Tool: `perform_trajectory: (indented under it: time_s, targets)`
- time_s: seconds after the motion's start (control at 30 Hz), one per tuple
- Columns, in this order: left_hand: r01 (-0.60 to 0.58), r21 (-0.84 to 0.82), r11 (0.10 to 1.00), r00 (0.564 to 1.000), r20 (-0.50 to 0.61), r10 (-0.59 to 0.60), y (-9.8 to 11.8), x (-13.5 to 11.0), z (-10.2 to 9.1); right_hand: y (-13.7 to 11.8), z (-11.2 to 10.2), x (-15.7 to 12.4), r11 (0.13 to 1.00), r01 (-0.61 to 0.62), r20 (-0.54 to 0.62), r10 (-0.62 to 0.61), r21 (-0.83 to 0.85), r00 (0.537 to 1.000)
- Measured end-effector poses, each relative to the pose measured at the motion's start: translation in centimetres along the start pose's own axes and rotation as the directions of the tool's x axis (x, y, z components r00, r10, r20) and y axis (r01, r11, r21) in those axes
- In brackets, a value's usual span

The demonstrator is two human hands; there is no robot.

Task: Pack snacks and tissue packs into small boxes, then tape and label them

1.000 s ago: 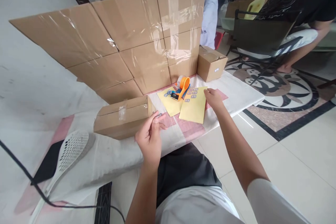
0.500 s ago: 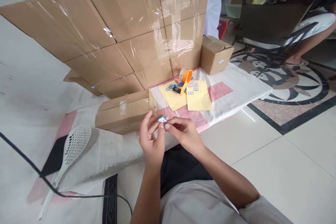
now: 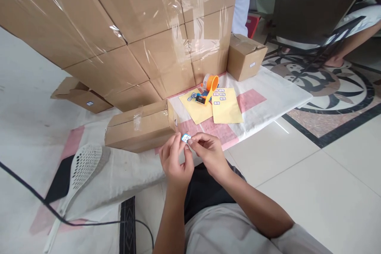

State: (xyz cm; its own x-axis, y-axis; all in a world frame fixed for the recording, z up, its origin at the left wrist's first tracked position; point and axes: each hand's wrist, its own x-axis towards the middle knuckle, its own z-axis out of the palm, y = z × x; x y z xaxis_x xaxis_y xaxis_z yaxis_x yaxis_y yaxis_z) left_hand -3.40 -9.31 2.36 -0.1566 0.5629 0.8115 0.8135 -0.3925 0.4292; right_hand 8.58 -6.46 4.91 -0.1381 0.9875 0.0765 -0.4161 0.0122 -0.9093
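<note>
A small white label with a blue border and printed marks (image 3: 186, 138) is pinched between the thumb and fingers of my right hand (image 3: 210, 151). Close by on the left is my left hand (image 3: 175, 160), its fingers bent and its thumb apart from them. The left fingertips are at the label's left edge; whether they touch it I cannot tell. Beyond my hands lie two yellow sheets; the right sheet (image 3: 228, 113) carries several similar labels. An orange tape dispenser (image 3: 210, 87) rests on the left sheet (image 3: 196, 115), beside some loose labels (image 3: 192, 97).
A long cardboard box (image 3: 139, 131) lies left of the sheets. Taped boxes form a wall (image 3: 160, 59) behind. Smaller boxes stand at the right (image 3: 245, 57) and far left (image 3: 86, 97). A white net-like scoop (image 3: 85, 166) and a black cable (image 3: 98, 223) lie left. Another person sits beyond.
The left thumb has moved down from the label and the left fingers have curled in. The label shows more of its face in the right hand. The view has shifted slightly.
</note>
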Motion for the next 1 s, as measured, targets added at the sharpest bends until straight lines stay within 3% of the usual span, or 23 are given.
perform_trajectory:
  time_s: [0.07,0.13,0.2,0.27,0.33,0.4,0.47,0.6,0.7,0.87,0.93,1.0]
  targets:
    - [0.018,0.062,0.998,0.998,-0.061,-0.014,-1.0,0.7,-0.8,0.2,-1.3,1.7,0.981,0.12,0.068,-0.111,-0.15,0.992]
    - [0.069,0.145,0.987,0.985,-0.167,-0.044,-2.5,2.0,-2.1,0.1,-3.0,4.6,0.898,0.282,0.248,-0.204,-0.338,0.947]
    - [0.084,0.244,0.966,0.977,-0.212,-0.031,-4.4,3.6,-3.5,0.0,-4.3,8.2,0.763,0.453,0.501,-0.197,-0.461,0.843]
    - [0.072,0.313,0.947,0.989,-0.145,-0.027,-6.3,4.8,-4.6,0.0,-4.8,11.8,0.643,0.591,0.701,-0.117,-0.487,0.704]
    - [0.07,0.34,0.938,0.997,-0.04,-0.06,-7.8,5.5,-5.1,0.4,-4.5,14.6,0.56,0.679,0.806,-0.032,-0.475,0.591]
    - [0.083,0.359,0.93,0.996,0.013,-0.094,-8.8,5.5,-5.0,1.1,-3.7,16.0,0.501,0.727,0.844,0.011,-0.469,0.536]
    - [0.089,0.373,0.924,0.995,0.016,-0.102,-9.2,5.2,-4.7,1.9,-2.9,16.4,0.459,0.743,0.839,0.009,-0.487,0.544]
    - [0.097,0.371,0.924,0.995,-0.006,-0.102,-9.5,4.8,-4.2,3.1,-2.2,15.5,0.487,0.684,0.755,-0.074,-0.543,0.652]
    - [0.085,0.368,0.926,0.996,-0.008,-0.088,-9.5,4.8,-4.2,3.5,-2.1,14.9,0.53,0.617,0.695,-0.071,-0.581,0.716]
    - [0.063,0.375,0.925,0.998,-0.032,-0.055,-9.7,4.8,-4.1,4.5,-1.8,13.2,0.568,0.406,0.408,-0.133,-0.716,0.903]
    - [0.053,0.372,0.927,0.998,-0.036,-0.042,-9.8,4.7,-4.0,5.0,-1.9,12.0,0.639,0.389,0.374,-0.167,-0.663,0.912]
    - [0.038,0.37,0.928,0.999,-0.029,-0.029,-10.0,4.5,-4.2,5.3,-2.2,11.1,0.696,0.427,0.51,-0.101,-0.578,0.854]
